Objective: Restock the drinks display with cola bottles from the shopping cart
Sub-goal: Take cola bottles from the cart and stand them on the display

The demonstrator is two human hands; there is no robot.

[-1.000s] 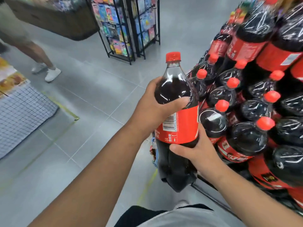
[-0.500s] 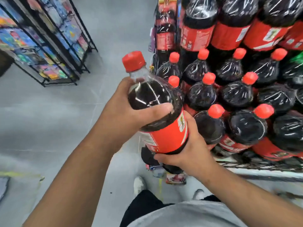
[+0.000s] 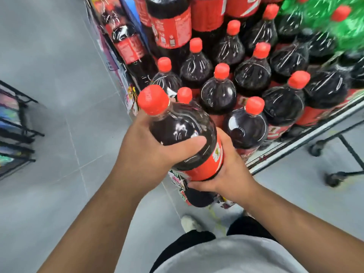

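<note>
Since half a second ago: the view has swung further over the stock. The grip is unchanged. Cola bottle [image 3: 183, 134] now leans, cap toward the camera, held in the air at the near-left corner of the shopping cart [image 3: 307, 137].

Left hand [image 3: 141, 150]: fingers curled round the bottle's shoulder, thumb laid across the front. Right hand [image 3: 230, 174]: fingers wrapped under the red label.

Cart, metal rim, castors: filled with upright cola bottles [image 3: 246, 127], dark liquid, red caps, glossy crinkled shrink-wrap over them. Behind them, taller stacked bottles [image 3: 171, 26], then green bottles [image 3: 334, 22], blurred. Floor [image 3: 49, 66]: grey tiles.
</note>
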